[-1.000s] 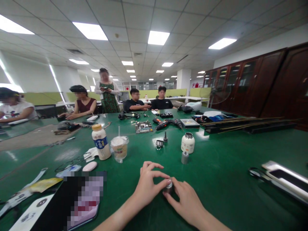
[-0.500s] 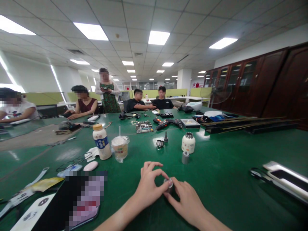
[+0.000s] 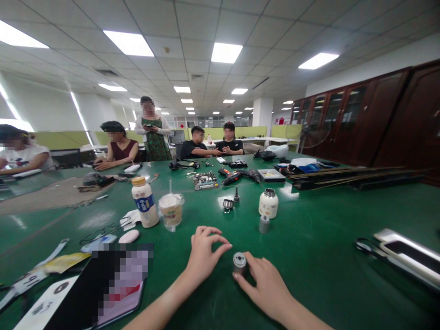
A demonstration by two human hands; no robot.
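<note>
A small grey metal cylinder [image 3: 239,262] stands upright on the green table, its round top face showing dark holes. My right hand [image 3: 266,284] grips it from the right, with thumb and index finger around its side. Left of it and apart from it, my left hand [image 3: 208,251] is raised over the table. Its thumb and index tips come together in a pinch; anything between them is too small to make out. Beyond my hands stand a second grey cylinder [image 3: 264,224] with a narrower top, a lidless cream bottle [image 3: 268,204] and a dark lid with a ring [image 3: 228,205].
To the left are a milk bottle [image 3: 145,202], a plastic drink cup [image 3: 171,211], a pinkish oval case [image 3: 129,236] and a tablet-like slab [image 3: 122,293]. Farther back lie a circuit board [image 3: 205,181] and power drills [image 3: 232,177]. Several people sit or stand beyond.
My left hand has left the top of the metal cylinder and moved to the left, uncovering its top face. My right hand stays on the cylinder.
</note>
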